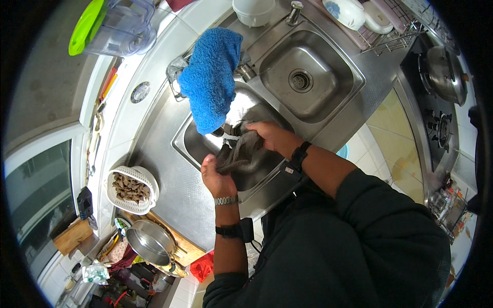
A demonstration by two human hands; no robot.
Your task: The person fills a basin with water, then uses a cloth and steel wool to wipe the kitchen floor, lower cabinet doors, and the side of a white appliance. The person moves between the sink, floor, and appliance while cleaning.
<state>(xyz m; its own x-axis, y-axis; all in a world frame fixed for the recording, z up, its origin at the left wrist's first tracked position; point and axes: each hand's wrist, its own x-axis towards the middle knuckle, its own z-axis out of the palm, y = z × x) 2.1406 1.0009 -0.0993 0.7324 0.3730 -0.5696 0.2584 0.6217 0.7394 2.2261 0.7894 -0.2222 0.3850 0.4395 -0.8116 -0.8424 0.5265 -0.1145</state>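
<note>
A wet-looking grey-brown cloth (240, 152) is stretched between my two hands over the left basin (256, 184) of a steel double sink. My right hand (271, 134) grips its upper right end. At the lower left end is my left hand (219, 179), its thumb raised and its other fingers mostly hidden behind the cloth. Just above the cloth hangs a blue terry towel (213, 77), draped over what seems to be the faucet. The towel hides part of the basin. A dark drain fitting (233, 129) shows beneath it.
The right basin (308, 77) adjoins. A white colander (131, 190) of brown pieces stands on the left counter, near a steel pan (150, 240) on a wooden board (192, 252). Dishes (346, 15) fill a rack at upper right. A lidded pot (445, 75) sits on the stove.
</note>
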